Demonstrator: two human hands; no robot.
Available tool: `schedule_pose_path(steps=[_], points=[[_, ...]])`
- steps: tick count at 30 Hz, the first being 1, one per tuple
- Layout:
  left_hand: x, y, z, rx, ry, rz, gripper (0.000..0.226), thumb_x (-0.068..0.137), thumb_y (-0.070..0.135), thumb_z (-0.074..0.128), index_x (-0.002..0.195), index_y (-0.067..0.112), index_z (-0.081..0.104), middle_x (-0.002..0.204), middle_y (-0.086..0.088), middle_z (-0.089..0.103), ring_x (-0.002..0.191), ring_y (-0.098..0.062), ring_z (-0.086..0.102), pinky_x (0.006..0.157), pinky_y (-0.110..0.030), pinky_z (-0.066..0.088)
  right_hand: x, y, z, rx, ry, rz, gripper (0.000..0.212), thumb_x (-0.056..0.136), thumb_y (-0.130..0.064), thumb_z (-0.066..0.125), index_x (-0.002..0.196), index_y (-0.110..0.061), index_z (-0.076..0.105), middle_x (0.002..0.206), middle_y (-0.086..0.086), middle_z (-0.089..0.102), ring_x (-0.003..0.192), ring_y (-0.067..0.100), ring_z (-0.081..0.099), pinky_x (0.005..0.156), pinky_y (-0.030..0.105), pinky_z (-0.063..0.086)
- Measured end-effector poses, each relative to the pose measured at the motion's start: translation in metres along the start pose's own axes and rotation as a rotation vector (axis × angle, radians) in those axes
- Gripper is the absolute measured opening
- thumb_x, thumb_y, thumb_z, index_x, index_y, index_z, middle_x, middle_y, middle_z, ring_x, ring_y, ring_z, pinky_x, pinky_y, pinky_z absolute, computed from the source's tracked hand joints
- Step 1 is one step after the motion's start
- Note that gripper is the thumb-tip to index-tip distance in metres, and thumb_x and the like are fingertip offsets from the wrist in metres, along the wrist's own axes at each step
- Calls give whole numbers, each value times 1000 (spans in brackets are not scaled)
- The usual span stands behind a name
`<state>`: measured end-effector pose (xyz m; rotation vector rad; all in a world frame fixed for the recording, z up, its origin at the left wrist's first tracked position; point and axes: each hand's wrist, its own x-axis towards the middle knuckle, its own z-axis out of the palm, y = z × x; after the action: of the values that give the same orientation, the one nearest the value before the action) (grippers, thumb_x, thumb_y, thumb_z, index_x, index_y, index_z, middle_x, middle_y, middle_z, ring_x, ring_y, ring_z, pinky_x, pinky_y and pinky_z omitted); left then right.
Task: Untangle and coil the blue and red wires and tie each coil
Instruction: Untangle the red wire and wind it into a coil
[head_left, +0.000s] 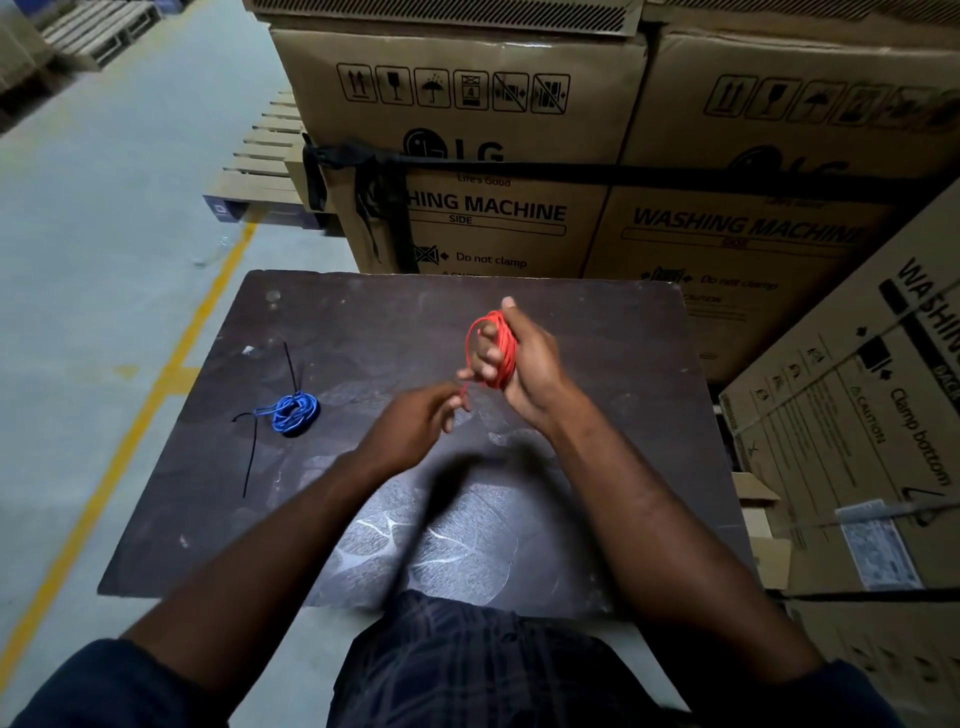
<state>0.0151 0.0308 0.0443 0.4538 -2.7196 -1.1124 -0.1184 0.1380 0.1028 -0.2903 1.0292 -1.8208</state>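
Note:
The red wire (503, 347) is wound into a coil around the fingers of my right hand (524, 364), which grips it above the middle of the dark table (363, 322). My left hand (415, 423) pinches the loose red end just below and left of the coil. The blue wire (293, 412) lies as a small coil on the table's left side, with a black cable tie around it. Another black tie (251, 457) lies beside it, running toward the near edge.
Large cardboard washing-machine boxes (493, 156) stand right behind the table, and more boxes (857, 415) crowd its right side. To the left is grey floor with a yellow line (156, 384) and wooden pallets (260, 166).

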Motion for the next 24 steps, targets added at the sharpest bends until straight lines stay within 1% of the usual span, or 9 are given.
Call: schedule_pose_path(steps=[3, 6, 9, 11, 16, 18, 20, 22, 24], points=[[-4, 24, 1, 36, -62, 130, 19, 100, 21, 47, 103, 25, 66, 68, 9, 60, 65, -4, 57, 69, -24, 46, 1, -6, -2, 110, 119, -57, 41, 103, -37, 34, 79, -9, 52, 56, 3, 52, 46, 16, 49, 68, 41, 57], [-3, 49, -7, 148, -76, 224, 23, 100, 30, 43, 99, 21, 64, 71, 10, 61, 69, -7, 56, 68, -30, 47, 2, -11, 0, 136, 229, -115, 36, 104, -33, 36, 83, -9, 52, 61, 3, 59, 52, 16, 57, 75, 42, 56], [-1, 63, -20, 240, -17, 283, 23, 100, 34, 45, 87, 22, 60, 72, 8, 60, 69, -12, 56, 66, -35, 47, 1, -17, 3, 71, 307, -155, 34, 105, -30, 34, 83, -9, 50, 58, 3, 63, 49, 16, 58, 68, 38, 55], [0, 68, -31, 242, 20, 286, 23, 99, 34, 47, 86, 22, 61, 71, 9, 60, 67, -10, 55, 65, -34, 46, 0, -17, 2, 6, 328, -160, 33, 105, -29, 34, 83, -9, 49, 59, 4, 65, 50, 17, 59, 66, 37, 53], [9, 70, -50, 151, 214, 227, 17, 92, 34, 56, 90, 23, 70, 77, 8, 65, 65, -6, 53, 62, -30, 46, -13, -14, 8, -106, 215, -59, 31, 105, -30, 33, 88, -8, 47, 69, 7, 71, 57, 18, 65, 58, 32, 55], [11, 68, -52, 144, 271, 214, 12, 87, 33, 65, 91, 24, 72, 77, 8, 64, 66, -5, 53, 61, -29, 45, -15, -9, 10, -241, 203, -25, 32, 105, -30, 35, 88, -8, 51, 68, 6, 69, 56, 15, 65, 62, 32, 52], [12, 67, -51, 126, 273, 202, 9, 83, 30, 72, 89, 25, 73, 82, 6, 61, 75, -6, 54, 68, -28, 46, -16, -4, 13, -322, 165, 30, 37, 104, -31, 37, 88, -7, 60, 71, 10, 68, 60, 18, 66, 71, 39, 49], [13, 65, -52, 45, 270, 162, 11, 76, 28, 79, 85, 25, 73, 98, 4, 58, 94, -6, 54, 77, -21, 43, -19, 0, 16, -305, 117, 95, 38, 104, -30, 36, 95, -4, 62, 69, 12, 69, 63, 25, 67, 80, 47, 53], [16, 64, -55, -69, 239, 73, 16, 70, 25, 84, 81, 24, 72, 115, 4, 56, 110, -4, 52, 84, -19, 41, -23, 2, 20, -268, 75, 158, 36, 104, -31, 35, 99, -4, 59, 62, 11, 67, 56, 25, 66, 69, 45, 57]])
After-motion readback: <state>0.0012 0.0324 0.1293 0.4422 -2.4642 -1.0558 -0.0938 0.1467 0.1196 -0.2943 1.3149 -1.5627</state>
